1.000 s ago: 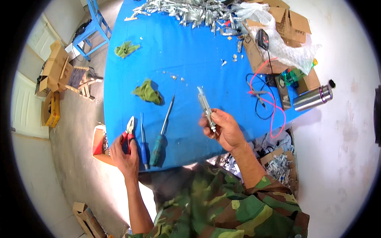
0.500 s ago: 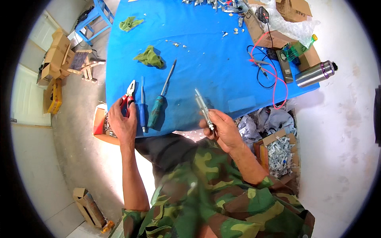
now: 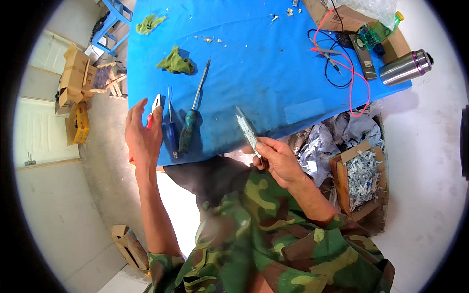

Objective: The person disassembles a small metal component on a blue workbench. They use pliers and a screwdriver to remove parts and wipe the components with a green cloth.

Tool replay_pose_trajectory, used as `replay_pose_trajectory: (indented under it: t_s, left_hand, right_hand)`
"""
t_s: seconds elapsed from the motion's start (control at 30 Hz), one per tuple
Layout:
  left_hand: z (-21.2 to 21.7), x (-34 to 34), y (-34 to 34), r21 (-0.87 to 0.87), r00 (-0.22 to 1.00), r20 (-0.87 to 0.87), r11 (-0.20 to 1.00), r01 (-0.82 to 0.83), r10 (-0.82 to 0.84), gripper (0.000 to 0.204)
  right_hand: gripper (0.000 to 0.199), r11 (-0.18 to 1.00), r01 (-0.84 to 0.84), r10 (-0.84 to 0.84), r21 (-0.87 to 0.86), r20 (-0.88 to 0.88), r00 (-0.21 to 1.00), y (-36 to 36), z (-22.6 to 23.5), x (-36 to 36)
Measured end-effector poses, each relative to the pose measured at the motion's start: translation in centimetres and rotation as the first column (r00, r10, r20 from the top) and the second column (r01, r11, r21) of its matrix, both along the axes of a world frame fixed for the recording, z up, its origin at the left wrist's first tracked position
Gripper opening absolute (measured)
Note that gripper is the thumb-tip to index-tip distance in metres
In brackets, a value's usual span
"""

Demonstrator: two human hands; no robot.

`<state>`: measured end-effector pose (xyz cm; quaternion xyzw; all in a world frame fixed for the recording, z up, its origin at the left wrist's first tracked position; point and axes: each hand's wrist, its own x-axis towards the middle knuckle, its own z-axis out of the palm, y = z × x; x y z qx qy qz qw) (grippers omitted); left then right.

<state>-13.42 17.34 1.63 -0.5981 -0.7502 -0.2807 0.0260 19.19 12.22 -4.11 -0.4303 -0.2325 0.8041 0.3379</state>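
A: At the left edge of the blue counter [image 3: 273, 63], the left hand [image 3: 141, 139] is on a pair of pliers [image 3: 155, 105] with red handles. Its fingers look spread rather than clenched, but I cannot tell whether they have really closed on the handles.

B: And beside it?

A: Just to the right lie a thin blue-handled screwdriver [image 3: 170, 132] and a bigger green-handled screwdriver [image 3: 191, 119], side by side, close but apart. A crumpled green rag [image 3: 175, 62] sits beyond them.

B: Where is the part being worked on?

A: At the near edge of the counter, lifted clear of it. The right hand [image 3: 278, 158] pinches a narrow pale metal strip [image 3: 246, 129] by its lower end, with the rest tilting up and away.

B: How will it handle?

A: I judge it light, stiff and thin, likely with sharp edges, so it could twist in the fingers. Holding it lower and by the flat faces seems safest.

B: Any packages?

A: Far left on the floor, brown cardboard boxes [image 3: 73, 68] are stacked by a white door. At the counter's far right stand a brown carton [image 3: 337, 19], a green plastic bottle [image 3: 378, 31] and a steel flask [image 3: 405, 68] lying on its side. Below, an open cardboard box [image 3: 364, 180] holds pale metal scraps.
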Motion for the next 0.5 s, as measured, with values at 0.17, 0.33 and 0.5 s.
replay_pose_trajectory:
  t_s: [0.17,0.33,0.5]
  left_hand:
    - [0.4,1.2,4.3,-0.063,0.99,0.085,0.991,0.121,-0.115,0.041]
    - [0.9,7.6,2.4,-0.201,0.849,0.488,0.921,0.335,-0.203,0.037]
    - [-0.5,12.4,-0.4,-0.273,0.561,0.828,0.858,0.436,-0.022,0.025]
  right_hand:
    - [0.034,0.999,-0.002,0.0,-0.049,-0.039,0.999,0.1,-0.4,0.2]
    - [0.037,1.0,-0.026,0.026,0.012,-0.079,0.997,-0.3,-1.4,0.3]
    - [0.037,0.991,-0.05,0.064,0.126,-0.106,0.992,-0.4,-0.6,0.4]
